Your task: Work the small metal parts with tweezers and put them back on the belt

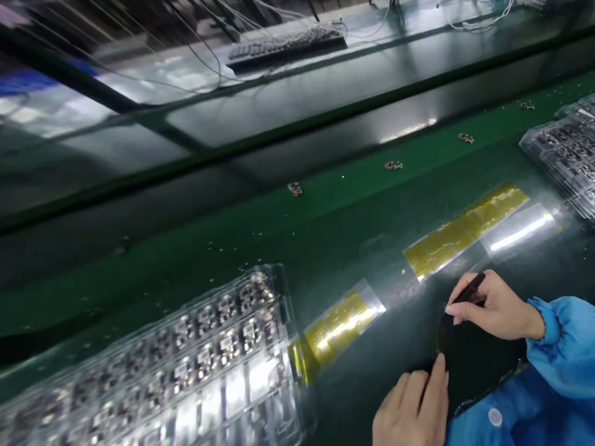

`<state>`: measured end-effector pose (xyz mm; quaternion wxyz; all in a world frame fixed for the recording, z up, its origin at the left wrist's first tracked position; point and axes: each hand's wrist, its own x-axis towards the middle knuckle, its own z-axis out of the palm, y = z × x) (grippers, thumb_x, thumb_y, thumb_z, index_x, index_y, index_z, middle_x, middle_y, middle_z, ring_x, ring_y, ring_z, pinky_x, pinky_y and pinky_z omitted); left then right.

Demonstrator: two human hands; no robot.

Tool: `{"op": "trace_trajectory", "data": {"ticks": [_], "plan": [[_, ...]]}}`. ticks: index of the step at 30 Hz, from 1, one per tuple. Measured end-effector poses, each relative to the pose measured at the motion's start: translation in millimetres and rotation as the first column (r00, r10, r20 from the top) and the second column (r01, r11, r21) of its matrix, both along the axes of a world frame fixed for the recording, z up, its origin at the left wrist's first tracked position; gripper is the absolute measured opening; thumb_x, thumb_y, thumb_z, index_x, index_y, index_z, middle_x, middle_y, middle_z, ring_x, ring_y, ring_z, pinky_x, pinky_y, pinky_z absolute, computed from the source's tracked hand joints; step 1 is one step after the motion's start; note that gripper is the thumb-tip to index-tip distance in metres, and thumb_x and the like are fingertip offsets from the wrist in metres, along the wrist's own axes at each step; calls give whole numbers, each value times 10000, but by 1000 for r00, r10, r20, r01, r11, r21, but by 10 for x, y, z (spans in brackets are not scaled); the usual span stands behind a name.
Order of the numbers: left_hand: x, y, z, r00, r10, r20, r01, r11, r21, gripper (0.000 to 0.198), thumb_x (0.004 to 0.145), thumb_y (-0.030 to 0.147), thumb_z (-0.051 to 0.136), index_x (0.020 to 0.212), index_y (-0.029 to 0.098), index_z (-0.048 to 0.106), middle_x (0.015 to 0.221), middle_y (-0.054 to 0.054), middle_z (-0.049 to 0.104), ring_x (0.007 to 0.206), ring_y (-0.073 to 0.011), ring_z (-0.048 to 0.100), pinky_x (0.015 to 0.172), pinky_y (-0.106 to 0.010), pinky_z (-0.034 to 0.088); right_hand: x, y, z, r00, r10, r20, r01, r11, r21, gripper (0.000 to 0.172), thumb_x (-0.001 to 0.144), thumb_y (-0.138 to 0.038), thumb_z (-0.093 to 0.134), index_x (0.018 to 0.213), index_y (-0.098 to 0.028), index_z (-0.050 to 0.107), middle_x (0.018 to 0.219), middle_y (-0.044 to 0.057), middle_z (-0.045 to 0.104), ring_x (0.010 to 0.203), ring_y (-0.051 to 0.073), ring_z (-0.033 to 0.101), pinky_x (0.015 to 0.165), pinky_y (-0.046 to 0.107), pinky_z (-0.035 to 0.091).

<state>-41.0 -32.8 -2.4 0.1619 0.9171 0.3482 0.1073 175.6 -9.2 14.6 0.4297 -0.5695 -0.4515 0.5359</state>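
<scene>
My right hand [495,306], in a blue sleeve, is closed round black tweezers [468,290] whose tips point down at the top left corner of a flat black piece [478,362] on the green work surface [297,241]. My left hand [413,402] rests at the lower left edge of the black piece, its fingers pressed together on that edge. Strips of yellow tape on clear backing lie to the left [341,322] and beyond [465,229] the hands.
A clear plastic tray [186,365] filled with several small metal parts lies at the lower left. A second stack of trays [567,155] sits at the right edge. Loose small parts [393,165] lie along the dark conveyor band. A keyboard [286,46] and cables sit far back.
</scene>
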Motion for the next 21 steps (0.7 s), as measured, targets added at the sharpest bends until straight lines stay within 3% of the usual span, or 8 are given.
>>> {"op": "trace_trajectory", "data": {"ticks": [4, 10, 16, 21], "plan": [[157, 65, -31, 998, 44, -39, -42, 998, 57, 384, 843, 214, 493, 1223, 211, 545, 639, -35, 572, 548, -170, 559, 452, -269, 400, -2, 8, -63, 989, 47, 144, -60, 994, 89, 137, 768, -285, 645, 760, -150, 623, 559, 10, 642, 501, 137, 632, 459, 209, 500], [227, 99, -28, 998, 56, -40, -51, 992, 115, 325, 861, 233, 467, 1159, 206, 593, 637, -33, 564, 523, -153, 552, 441, -257, 379, 16, 13, -56, 957, 70, 281, -118, 980, 160, 160, 753, -327, 665, 754, -167, 656, 585, 12, 653, 493, 121, 613, 441, 192, 480], [213, 85, -44, 997, 65, -31, -60, 986, 156, 314, 864, 232, 457, 1135, 180, 606, 616, -22, 550, 500, -151, 543, 426, -267, 372, 21, -2, -51, 981, 88, 174, -109, 988, 112, 174, 773, -318, 635, 744, -147, 643, 530, 12, 635, 486, 132, 617, 453, 210, 484], [231, 67, -54, 995, 98, -24, -96, 993, 61, 342, 854, 234, 473, 1176, 211, 583, 644, -35, 575, 533, -167, 569, 445, -259, 392, 54, 9, -57, 999, 18, -52, -16, 1000, 26, 182, 739, -306, 672, 718, -134, 614, 513, 7, 627, 469, 128, 610, 461, 222, 490]]}}
